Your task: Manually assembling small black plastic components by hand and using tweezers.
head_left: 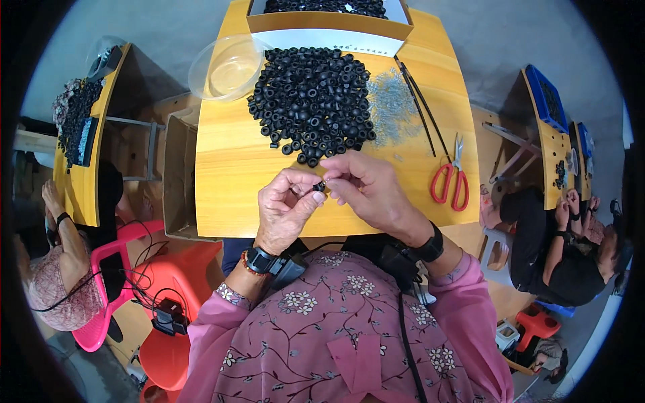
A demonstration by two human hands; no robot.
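Note:
My left hand (287, 205) pinches a small black cap-like part (318, 187) between thumb and fingers, just in front of the table's near edge. Pressed close to it, my right hand (373, 191) has its thumb and forefinger closed at the part's side; what they hold, if anything, is too small to make out. Right beyond both hands lies a big pile of black ring-shaped parts (309, 101). To its right spreads a heap of small clear or silvery pieces (391, 107).
Red-handled scissors (450, 181) and two thin dark rods (420, 101) lie on the right of the wooden table (228, 174). A clear plastic bowl (232, 70) and a box of black parts (322, 40) stand at the back. A red chair (178, 279) is at left; other people sit on both sides.

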